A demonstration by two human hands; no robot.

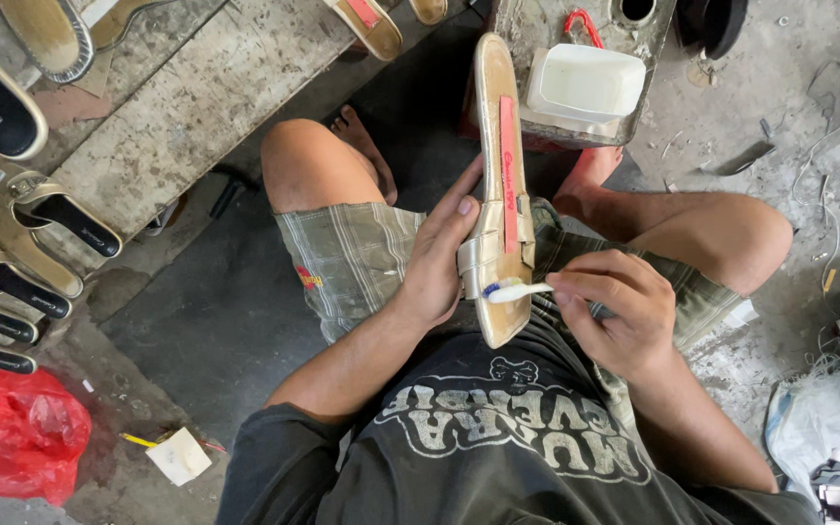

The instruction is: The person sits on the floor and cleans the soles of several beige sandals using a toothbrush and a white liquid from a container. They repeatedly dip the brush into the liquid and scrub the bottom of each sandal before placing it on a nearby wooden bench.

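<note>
From the head view, your left hand point(437, 262) wraps the gold sandal point(501, 185) at its strap, fingers curled round the left edge and thumb side pressed to it, so the sandal stands lengthwise over your lap with its toe pointing away toward the white plastic container point(585, 83). Your right hand point(619, 311), just right of the sandal's heel end, pinches a small white brush point(515, 289) between thumb and fingertips, its blue-tipped head touching the sandal beside the strap. Left of the sandal, finished dark-lined sandals point(26, 243) lie along the worktop point(196, 97), with a red plastic bag point(14, 433) on the floor below them.
</note>
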